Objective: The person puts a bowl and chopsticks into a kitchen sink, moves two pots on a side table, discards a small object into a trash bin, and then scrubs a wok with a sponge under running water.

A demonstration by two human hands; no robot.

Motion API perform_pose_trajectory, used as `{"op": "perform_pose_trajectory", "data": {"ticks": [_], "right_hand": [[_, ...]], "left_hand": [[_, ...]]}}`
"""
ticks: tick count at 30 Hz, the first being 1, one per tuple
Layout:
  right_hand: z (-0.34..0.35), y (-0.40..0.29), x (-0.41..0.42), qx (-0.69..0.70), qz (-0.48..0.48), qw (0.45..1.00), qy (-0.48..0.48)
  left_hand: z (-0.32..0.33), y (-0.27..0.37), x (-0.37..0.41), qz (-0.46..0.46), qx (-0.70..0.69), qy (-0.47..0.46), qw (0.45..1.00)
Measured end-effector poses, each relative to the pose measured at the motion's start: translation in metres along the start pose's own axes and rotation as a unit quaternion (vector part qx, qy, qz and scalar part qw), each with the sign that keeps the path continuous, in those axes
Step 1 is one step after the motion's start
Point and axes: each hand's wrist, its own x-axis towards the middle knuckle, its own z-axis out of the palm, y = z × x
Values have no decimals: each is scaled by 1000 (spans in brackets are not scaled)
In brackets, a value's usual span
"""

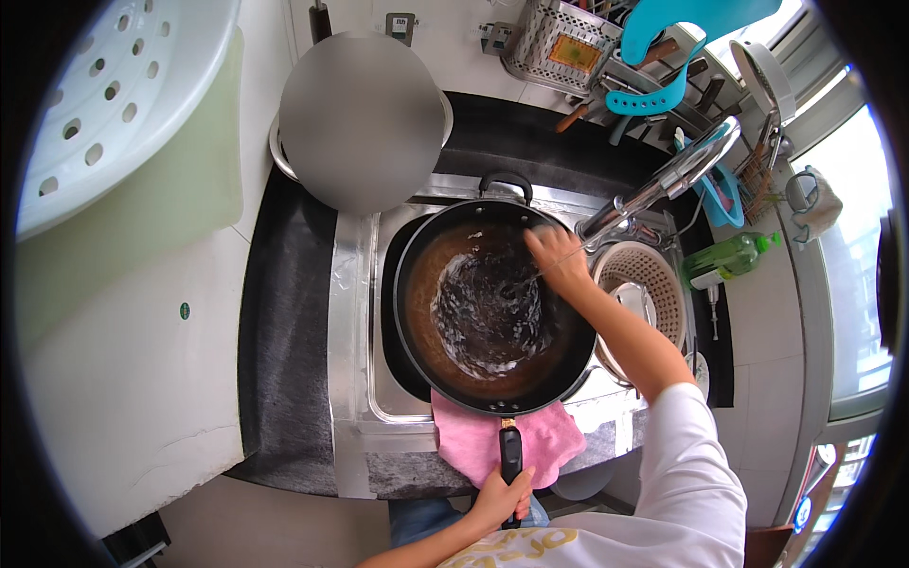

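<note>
A large black wok [426, 334] with brownish, swirling water [490, 319] in it rests over the stainless steel sink [380, 397]. My left hand [503, 497] grips the wok's long black handle [510, 454] near my body. At the wok's upper right inner wall is my right hand [557, 259], blurred, its fingers pointing down into the pan. Whether those fingers hold anything is hidden. A thin stream of water from the chrome faucet [639, 192] runs down beside that hand. Under the handle, a pink cloth [461, 440] drapes over the sink's front edge.
A beige colander [667, 291] with a metal item inside stands right of the wok. Behind it lie a green bottle [731, 255] and a blue basket [721, 195]. Knives and a perforated steel utensil holder [540, 50] line the back wall. A white perforated basket [142, 92] overhangs the upper left.
</note>
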Motion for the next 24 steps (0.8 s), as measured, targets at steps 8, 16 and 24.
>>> {"op": "perform_pose_trajectory", "data": {"ticks": [8,16,24], "right_hand": [[-51,-53,-72,132,141,937,-291],[30,-115,58,358,337,860,136],[-41,-161,28,792,80,541,-270]], "left_hand": [[-8,-5,7,-2,-2,-28,1000],[-2,-3,3,-8,29,-7,1000],[0,-2,2,8,16,19,1000]]}}
